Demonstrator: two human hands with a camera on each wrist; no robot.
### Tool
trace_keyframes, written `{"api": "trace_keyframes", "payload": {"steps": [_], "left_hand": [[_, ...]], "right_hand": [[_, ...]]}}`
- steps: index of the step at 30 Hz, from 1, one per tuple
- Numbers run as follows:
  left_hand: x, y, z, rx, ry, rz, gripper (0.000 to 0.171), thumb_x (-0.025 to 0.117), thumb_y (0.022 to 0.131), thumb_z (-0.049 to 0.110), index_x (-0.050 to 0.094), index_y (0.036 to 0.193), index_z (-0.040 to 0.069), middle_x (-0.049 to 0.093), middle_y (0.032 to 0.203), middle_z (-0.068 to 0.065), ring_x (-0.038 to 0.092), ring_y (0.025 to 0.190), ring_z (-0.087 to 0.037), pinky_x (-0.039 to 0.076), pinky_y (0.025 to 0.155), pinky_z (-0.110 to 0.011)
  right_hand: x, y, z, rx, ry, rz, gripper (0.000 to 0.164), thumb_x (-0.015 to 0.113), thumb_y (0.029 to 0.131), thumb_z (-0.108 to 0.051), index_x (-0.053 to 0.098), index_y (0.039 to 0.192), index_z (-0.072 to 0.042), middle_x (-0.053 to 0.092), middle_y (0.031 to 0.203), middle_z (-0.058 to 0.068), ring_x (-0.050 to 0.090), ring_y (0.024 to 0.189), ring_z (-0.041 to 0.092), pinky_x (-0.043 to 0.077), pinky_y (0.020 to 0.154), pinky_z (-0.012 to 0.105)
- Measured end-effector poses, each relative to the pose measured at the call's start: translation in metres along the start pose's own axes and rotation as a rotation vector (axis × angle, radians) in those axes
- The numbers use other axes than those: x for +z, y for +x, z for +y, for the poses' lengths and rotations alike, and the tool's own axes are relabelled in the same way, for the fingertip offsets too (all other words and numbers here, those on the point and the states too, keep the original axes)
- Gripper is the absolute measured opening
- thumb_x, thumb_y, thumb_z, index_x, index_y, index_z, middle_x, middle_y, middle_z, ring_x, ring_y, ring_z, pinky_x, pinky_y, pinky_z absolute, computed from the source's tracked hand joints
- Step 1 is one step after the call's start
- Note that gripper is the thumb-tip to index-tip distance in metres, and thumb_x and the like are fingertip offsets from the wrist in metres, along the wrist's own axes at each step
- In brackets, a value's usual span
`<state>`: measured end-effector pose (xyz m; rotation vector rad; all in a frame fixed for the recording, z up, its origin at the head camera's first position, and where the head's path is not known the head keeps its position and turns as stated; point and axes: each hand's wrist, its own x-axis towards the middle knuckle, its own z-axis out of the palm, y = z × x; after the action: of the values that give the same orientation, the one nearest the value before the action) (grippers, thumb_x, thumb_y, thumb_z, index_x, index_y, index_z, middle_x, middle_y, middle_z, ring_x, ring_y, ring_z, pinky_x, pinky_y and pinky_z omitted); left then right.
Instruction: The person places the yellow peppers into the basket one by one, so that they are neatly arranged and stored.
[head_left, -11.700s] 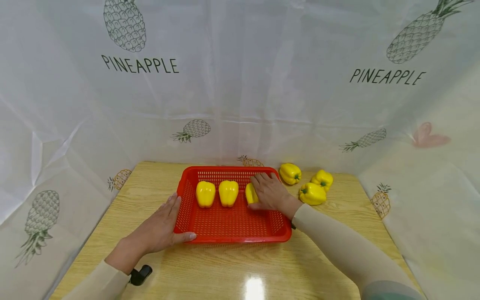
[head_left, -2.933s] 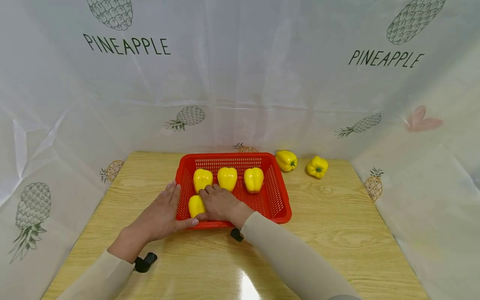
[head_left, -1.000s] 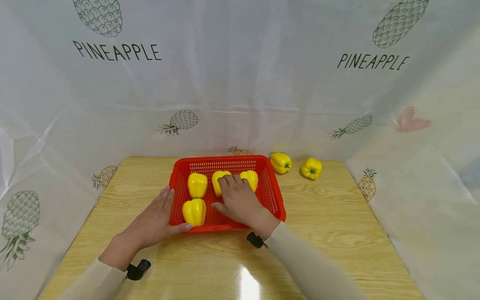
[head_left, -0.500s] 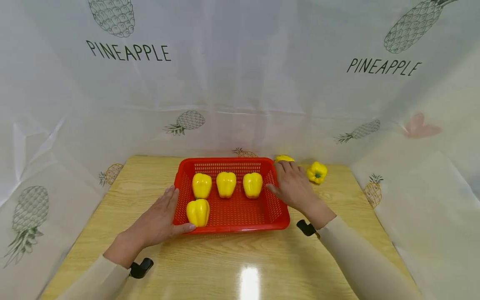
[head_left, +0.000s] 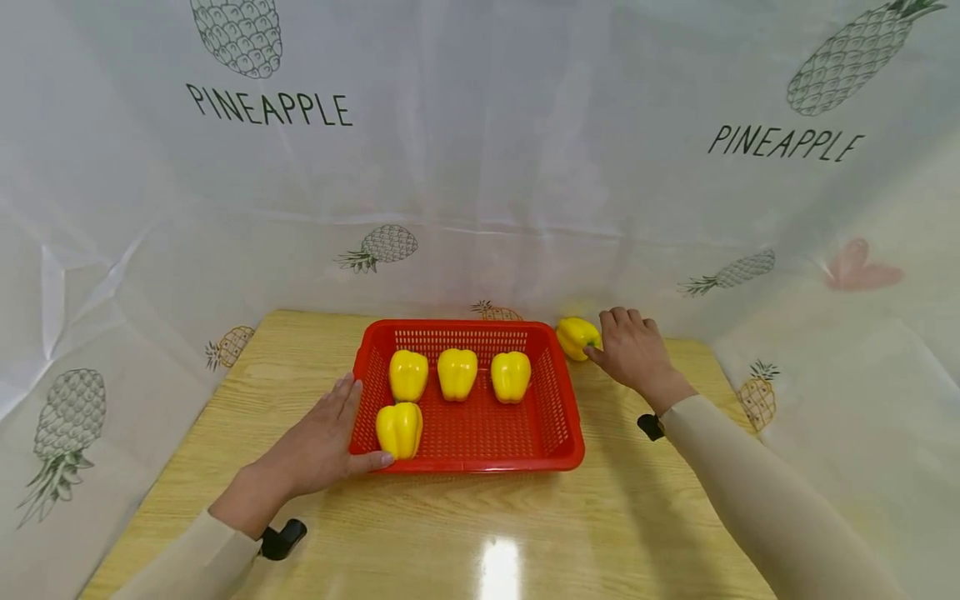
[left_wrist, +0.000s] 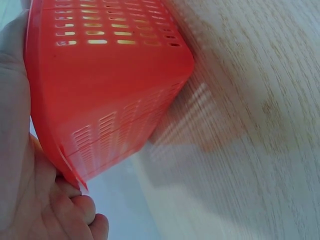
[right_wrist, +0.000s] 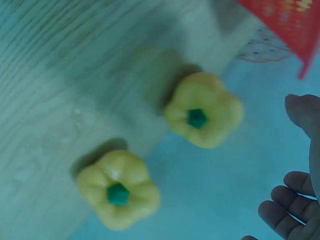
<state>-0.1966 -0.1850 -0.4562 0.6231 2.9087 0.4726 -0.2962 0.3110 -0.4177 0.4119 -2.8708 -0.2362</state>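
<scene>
My left hand rests on the near left corner of the red plastic basket. Its fingers lie straight along the left side and the thumb lies on the front rim. Inside the basket are several yellow bell peppers: a back row of three, and one in the front left corner. To the right, my right hand hovers with fingers spread, hiding one pepper in the head view. The right wrist view shows that pepper and another pepper, both apart from the fingers.
The wooden table bears the basket. One pepper lies just beyond the basket's back right corner. A white pineapple-print sheet rises behind the table and along both sides.
A pepper has gone from the right of the table into the basket's front left corner. My right hand has since moved right, out of the basket, to the loose peppers. The left hand stays put.
</scene>
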Motion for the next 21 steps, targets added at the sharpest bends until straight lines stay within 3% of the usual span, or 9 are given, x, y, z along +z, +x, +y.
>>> {"api": "trace_keyframes", "payload": {"steps": [4, 9, 14, 21], "left_hand": [[0.001, 0.000, 0.000, -0.011, 0.002, -0.008, 0.135, 0.049, 0.083, 0.093, 0.015, 0.164, -0.010, 0.013, 0.173, -0.031, 0.021, 0.158, -0.052, 0.029, 0.124, -0.065], [0.002, 0.000, 0.000, -0.019, 0.011, -0.014, 0.134, 0.052, 0.084, 0.091, 0.015, 0.165, -0.009, 0.012, 0.173, -0.030, 0.022, 0.158, -0.051, 0.030, 0.124, -0.065], [0.001, 0.000, 0.001, -0.023, 0.022, -0.022, 0.134, 0.052, 0.085, 0.091, 0.015, 0.165, -0.009, 0.013, 0.173, -0.030, 0.023, 0.158, -0.051, 0.031, 0.124, -0.064], [0.000, -0.001, 0.001, -0.020, 0.020, -0.026, 0.135, 0.048, 0.084, 0.093, 0.015, 0.165, -0.009, 0.012, 0.174, -0.030, 0.023, 0.158, -0.050, 0.031, 0.124, -0.064]], "right_hand": [[0.022, 0.011, 0.003, 0.037, 0.014, -0.076, 0.066, 0.072, 0.099, -0.049, 0.051, 0.126, 0.008, 0.058, 0.127, 0.027, 0.055, 0.113, 0.045, 0.050, 0.091, 0.061], [0.047, 0.022, 0.005, 0.058, 0.018, -0.088, 0.071, 0.069, 0.099, -0.054, 0.051, 0.129, 0.008, 0.058, 0.126, 0.026, 0.054, 0.116, 0.045, 0.047, 0.096, 0.062], [0.058, 0.031, 0.002, 0.072, 0.005, -0.065, 0.069, 0.071, 0.098, -0.053, 0.053, 0.126, 0.007, 0.059, 0.122, 0.024, 0.055, 0.112, 0.043, 0.048, 0.092, 0.059], [0.067, 0.042, -0.006, 0.121, 0.004, -0.112, 0.063, 0.067, 0.101, -0.052, 0.052, 0.121, 0.006, 0.060, 0.116, 0.022, 0.055, 0.107, 0.041, 0.048, 0.086, 0.055]]}}
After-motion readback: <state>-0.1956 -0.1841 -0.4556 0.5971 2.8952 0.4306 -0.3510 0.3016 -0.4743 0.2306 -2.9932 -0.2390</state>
